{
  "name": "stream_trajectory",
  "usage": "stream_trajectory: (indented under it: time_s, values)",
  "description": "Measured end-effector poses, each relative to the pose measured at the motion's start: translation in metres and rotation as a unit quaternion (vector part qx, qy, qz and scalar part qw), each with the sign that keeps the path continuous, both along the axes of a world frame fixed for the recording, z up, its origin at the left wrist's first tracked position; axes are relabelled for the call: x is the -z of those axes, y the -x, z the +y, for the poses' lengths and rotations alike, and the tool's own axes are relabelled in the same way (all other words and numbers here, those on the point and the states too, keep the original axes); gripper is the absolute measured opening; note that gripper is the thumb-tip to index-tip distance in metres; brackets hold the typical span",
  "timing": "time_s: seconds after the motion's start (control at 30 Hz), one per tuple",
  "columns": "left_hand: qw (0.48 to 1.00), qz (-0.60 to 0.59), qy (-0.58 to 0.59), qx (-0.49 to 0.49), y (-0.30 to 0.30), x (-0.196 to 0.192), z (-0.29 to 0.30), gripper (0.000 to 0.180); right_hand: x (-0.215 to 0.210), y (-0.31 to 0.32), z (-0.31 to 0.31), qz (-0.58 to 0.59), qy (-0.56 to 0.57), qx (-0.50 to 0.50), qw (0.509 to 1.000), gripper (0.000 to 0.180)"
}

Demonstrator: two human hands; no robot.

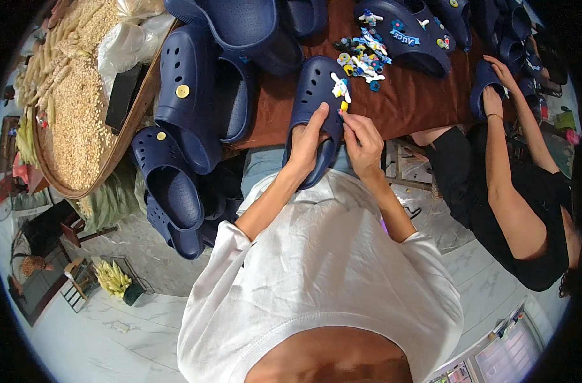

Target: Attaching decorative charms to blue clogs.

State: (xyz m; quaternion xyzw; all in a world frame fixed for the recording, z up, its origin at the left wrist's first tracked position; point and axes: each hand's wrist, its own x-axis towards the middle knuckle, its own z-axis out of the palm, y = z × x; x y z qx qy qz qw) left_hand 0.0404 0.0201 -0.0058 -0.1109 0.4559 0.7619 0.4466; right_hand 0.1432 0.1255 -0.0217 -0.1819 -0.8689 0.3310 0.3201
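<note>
A navy foam clog [305,96] lies toe away from me at the near edge of the brown cloth. My left hand [309,142] grips it with the thumb on top and the fingers inside its opening. A white character charm [338,88] sits on the clog's upper. At the right side of the upper, my right hand [363,142] pinches a small yellow charm [344,106]. Just beyond lies a heap of loose charms [366,64] in white, blue, yellow and black. Next to the heap, another navy clog [402,39] carries several charms.
Several navy clogs [187,96], some with a yellow button charm, are stacked at my left. Further left stands a wide tray [130,131] of corn kernels. On the right, a person in black [521,223] handles another clog [478,96] at the brown cloth [275,115].
</note>
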Motion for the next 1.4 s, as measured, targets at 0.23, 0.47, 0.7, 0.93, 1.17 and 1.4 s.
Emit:
stream_trajectory:
  time_s: [0.23, 0.47, 0.7, 0.93, 1.17, 1.4]
  values:
    - [1.0, -0.008, 0.0, -0.007, -0.003, -0.007, 0.0, 0.036, 0.003, -0.001, -0.011, -0.009, -0.025, 0.019, 0.999, 0.037]
    - [0.998, 0.029, -0.037, 0.033, -0.005, 0.0, -0.008, 0.032, 0.002, -0.001, -0.009, 0.004, -0.001, 0.017, 1.0, 0.037]
    - [0.997, 0.065, -0.019, 0.046, -0.008, -0.005, -0.009, 0.031, 0.011, -0.003, 0.027, 0.01, 0.059, 0.043, 0.997, 0.024]
    - [0.994, 0.084, 0.033, 0.068, -0.008, -0.01, -0.011, 0.033, 0.009, 0.038, 0.075, -0.082, -0.002, 0.08, 0.993, 0.018]
    - [0.995, 0.072, 0.019, 0.065, -0.006, -0.005, -0.011, 0.033, 0.017, 0.055, 0.088, -0.124, -0.087, 0.064, 0.986, 0.024]
    - [0.996, 0.066, 0.01, 0.062, -0.004, -0.006, -0.011, 0.036, 0.011, 0.052, 0.087, -0.122, -0.1, 0.094, 0.983, 0.021]
